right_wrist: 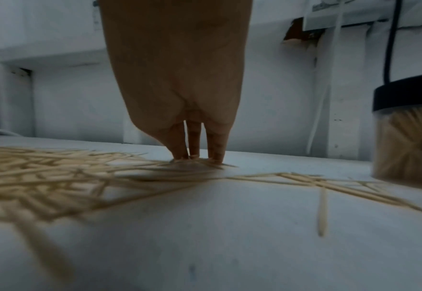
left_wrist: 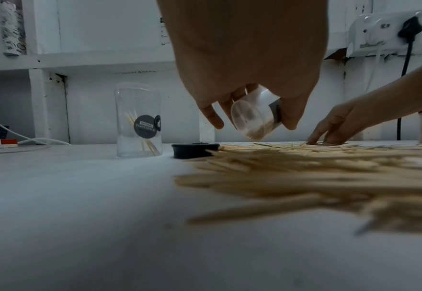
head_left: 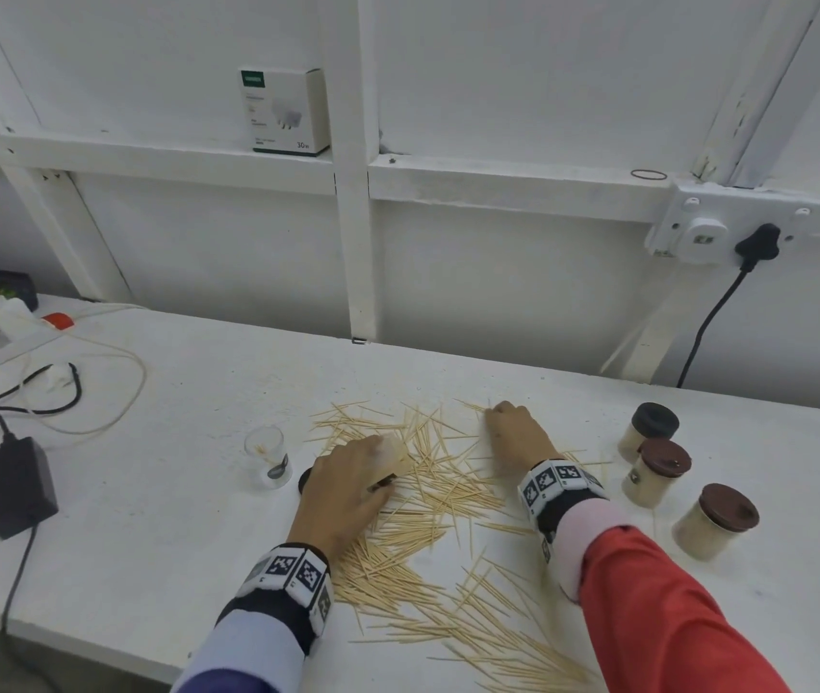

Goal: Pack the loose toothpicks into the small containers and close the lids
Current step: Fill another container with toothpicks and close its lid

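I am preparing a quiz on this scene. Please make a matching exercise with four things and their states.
Things:
1. left hand
2. right hand
3. upright clear jar
4. black lid

States:
A. fingertips down on the loose toothpicks
B. lies on the table, off any jar
C. stands open, few toothpicks inside
D. holds a tilted clear jar

Pairs: 1-D, 2-A, 3-C, 4-B

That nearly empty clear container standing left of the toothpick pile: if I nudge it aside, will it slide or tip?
The clear container stands upright, tall for its narrow base, so a high push probably tips it. Only a few toothpicks sit inside, so it is likely light and skids easily on the smooth white table. Its round wall suggests it would roll once down.
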The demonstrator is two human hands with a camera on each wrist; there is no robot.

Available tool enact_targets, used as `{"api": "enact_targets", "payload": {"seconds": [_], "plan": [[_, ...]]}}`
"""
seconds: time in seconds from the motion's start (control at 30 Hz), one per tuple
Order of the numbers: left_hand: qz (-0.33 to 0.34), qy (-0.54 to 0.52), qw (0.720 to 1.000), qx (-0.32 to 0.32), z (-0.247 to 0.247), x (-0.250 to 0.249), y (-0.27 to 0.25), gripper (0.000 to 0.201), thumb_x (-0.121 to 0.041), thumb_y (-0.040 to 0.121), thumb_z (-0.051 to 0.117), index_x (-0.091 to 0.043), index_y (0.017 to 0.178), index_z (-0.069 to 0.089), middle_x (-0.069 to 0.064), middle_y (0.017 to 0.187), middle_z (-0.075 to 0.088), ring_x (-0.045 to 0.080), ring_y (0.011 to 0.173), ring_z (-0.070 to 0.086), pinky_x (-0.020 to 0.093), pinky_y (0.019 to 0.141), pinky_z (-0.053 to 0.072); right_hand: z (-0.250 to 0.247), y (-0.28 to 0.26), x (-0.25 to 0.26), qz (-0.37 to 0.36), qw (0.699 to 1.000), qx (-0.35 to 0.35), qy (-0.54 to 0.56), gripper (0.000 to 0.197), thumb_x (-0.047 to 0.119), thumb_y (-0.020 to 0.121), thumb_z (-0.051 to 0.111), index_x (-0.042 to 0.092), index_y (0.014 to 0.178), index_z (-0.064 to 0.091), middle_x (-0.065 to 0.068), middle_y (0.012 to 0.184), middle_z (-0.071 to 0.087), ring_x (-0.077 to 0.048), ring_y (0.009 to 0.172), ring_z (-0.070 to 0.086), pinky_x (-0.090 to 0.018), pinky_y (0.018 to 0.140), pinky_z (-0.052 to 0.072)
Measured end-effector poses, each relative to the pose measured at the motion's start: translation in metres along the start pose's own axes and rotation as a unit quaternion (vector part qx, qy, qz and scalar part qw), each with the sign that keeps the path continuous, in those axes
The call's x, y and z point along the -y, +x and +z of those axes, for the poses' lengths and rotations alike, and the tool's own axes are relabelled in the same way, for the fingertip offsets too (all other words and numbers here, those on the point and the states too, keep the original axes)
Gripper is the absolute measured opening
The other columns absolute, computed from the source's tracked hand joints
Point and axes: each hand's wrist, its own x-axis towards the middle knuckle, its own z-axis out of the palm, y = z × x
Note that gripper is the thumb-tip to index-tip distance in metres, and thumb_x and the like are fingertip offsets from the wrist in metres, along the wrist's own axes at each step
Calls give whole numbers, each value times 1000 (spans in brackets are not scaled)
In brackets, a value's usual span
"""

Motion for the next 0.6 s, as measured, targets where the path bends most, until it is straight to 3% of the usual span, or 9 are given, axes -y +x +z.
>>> {"api": "enact_targets", "payload": {"seconds": [0.17, 0.3, 0.43, 0.6], "plan": [[-4, 0, 1000, 11, 2, 3, 0, 60, -39, 93, 59, -23, 145, 34, -1, 137, 47, 21, 126, 42, 37, 106, 30, 5, -18, 14, -126, 992, -10, -17, 34, 0, 87, 53, 5, 120, 59, -10, 128, 52, -29, 113, 48, -37, 91, 47], [-2, -1, 1000, 5, 3, 4, 0, 60, -39, 92, 60, -22, 144, 36, 0, 136, 49, 22, 125, 43, 37, 106, 30, 10, -44, 26, -196, 980, -16, -10, 34, 0, 91, 49, 8, 122, 59, -7, 130, 54, -26, 110, 48, -37, 89, 48], [5, -10, 1000, -6, 5, 6, 0, 61, -39, 91, 62, -21, 144, 38, 0, 137, 50, 22, 126, 44, 38, 106, 30, 10, -66, 37, -237, 971, 15, 5, 41, 3, 95, 46, 10, 134, 53, -5, 136, 50, -25, 117, 45, -39, 93, 45], [0, 3, 1000, -22, 6, 7, 2, 62, -42, 90, 62, -20, 143, 39, 0, 137, 51, 22, 126, 45, 39, 106, 32, 12, -90, 56, -270, 961, 46, 32, 47, 0, 91, 44, 12, 136, 53, -3, 134, 54, -23, 116, 45, -38, 92, 44]]}}
